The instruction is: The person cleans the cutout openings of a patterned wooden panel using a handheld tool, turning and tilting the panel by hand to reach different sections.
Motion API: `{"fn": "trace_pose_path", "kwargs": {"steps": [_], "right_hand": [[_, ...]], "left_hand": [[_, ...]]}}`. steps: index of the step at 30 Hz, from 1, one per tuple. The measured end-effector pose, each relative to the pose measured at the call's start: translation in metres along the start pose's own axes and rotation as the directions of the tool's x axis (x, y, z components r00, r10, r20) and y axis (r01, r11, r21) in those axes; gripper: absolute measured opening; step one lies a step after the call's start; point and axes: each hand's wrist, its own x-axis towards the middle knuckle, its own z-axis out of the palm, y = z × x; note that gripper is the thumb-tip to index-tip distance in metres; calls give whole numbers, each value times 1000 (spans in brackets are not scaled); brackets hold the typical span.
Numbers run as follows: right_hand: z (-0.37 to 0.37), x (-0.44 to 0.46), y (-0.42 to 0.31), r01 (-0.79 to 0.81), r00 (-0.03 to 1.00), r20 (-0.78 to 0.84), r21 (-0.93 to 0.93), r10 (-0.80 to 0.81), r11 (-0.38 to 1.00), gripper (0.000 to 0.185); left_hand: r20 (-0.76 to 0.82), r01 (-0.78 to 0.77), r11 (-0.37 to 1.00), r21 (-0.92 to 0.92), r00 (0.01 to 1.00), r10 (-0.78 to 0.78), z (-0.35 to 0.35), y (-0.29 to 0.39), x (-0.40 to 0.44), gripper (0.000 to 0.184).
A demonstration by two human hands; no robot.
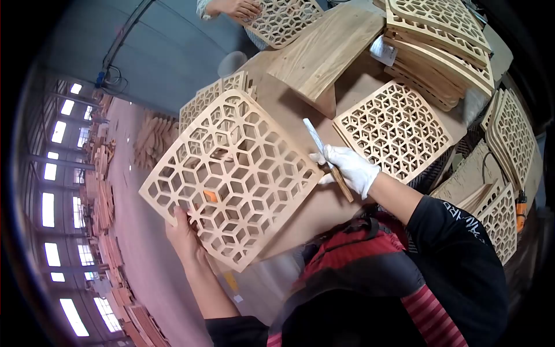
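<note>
Head view: the left hand (186,238) grips the lattice panel (235,166) at its near edge and the gloved right hand (350,167) pinches the opposite corner, seemingly for balance. A slim tool (314,136) is clasped in the right hand too; beyond it lies another panel (395,132), probably kept within reach.

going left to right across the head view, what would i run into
Bright windows → bare left hand → gloved right hand → flat-lying lattice panel → orange-and-black tool near the right edge.
</note>
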Motion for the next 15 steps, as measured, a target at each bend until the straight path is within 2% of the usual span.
{"fn": "trace_pose_path", "kwargs": {"steps": [2,3,5,7,9,15], "right_hand": [[-4,1,1,-19,1000,24,-56,20,998,43],[-5,3,2,2,999,53,-10,-2,1000,41],[0,-4,-2,100,995,9,-66,-99,993,43],[-5,1,-2,96,995,35,23,-96,995,42],[-5,-2,-4,152,986,80,-54,-148,987,39],[1,-10,-17,176,984,3,-73,-177,982,37]], "left_hand": [[74,111,992,-61,992,-106,-5,-1,3,42],[84,155,982,-111,986,-147,-6,-4,5,44],[117,228,967,-112,970,-215,-16,-16,14,45],[177,335,930,-151,935,-308,-22,-25,19,44],[245,459,866,-199,879,-410,-27,-32,24,42],[276,605,734,-307,795,-540,-19,-37,20,39]]}}
